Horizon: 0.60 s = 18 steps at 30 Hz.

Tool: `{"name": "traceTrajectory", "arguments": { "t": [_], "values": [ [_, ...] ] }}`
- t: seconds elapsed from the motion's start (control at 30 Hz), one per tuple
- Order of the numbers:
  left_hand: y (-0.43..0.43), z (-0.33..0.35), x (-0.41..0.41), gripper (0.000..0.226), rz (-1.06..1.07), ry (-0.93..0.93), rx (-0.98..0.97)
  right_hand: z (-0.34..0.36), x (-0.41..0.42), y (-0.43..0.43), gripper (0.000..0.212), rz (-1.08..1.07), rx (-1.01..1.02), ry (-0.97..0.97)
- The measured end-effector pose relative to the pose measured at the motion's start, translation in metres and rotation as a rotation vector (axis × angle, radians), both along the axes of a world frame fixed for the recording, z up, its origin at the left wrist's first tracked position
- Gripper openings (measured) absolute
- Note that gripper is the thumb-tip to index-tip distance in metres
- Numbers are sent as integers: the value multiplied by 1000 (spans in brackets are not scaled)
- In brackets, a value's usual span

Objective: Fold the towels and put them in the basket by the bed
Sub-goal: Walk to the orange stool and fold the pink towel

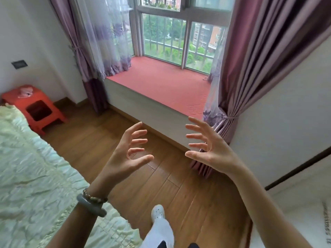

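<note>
My left hand (128, 152) and my right hand (208, 145) are raised in front of me over the wooden floor, palms facing each other, fingers spread and slightly bent. Neither hand holds anything. No towel and no basket is in view. The bed (30, 176) with its pale green quilted cover lies at the lower left, beside my left forearm.
A red plastic stool (35, 106) with a small pink item on top stands by the bed's far end. A bay window seat with a red mat (161, 83) is straight ahead, with purple curtains (250, 68) either side. A white wardrobe (295, 131) fills the right.
</note>
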State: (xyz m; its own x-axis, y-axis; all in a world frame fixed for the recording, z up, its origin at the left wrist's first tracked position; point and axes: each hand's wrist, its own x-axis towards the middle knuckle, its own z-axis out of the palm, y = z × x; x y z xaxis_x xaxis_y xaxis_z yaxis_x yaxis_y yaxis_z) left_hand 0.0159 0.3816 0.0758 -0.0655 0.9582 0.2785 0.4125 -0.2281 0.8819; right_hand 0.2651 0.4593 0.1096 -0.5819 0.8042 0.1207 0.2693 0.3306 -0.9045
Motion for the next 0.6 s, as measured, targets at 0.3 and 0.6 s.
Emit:
{"name": "traceTrajectory", "arguments": {
  "t": [0.3, 0.6],
  "values": [
    [127, -7, -97, 91, 214, -84, -7, -3, -111, 168, 83, 200, -19, 0],
    [214, -3, -206, 86, 425, -154, -26, 0, -258, 298, 81, 412, -57, 2]
  ]
}}
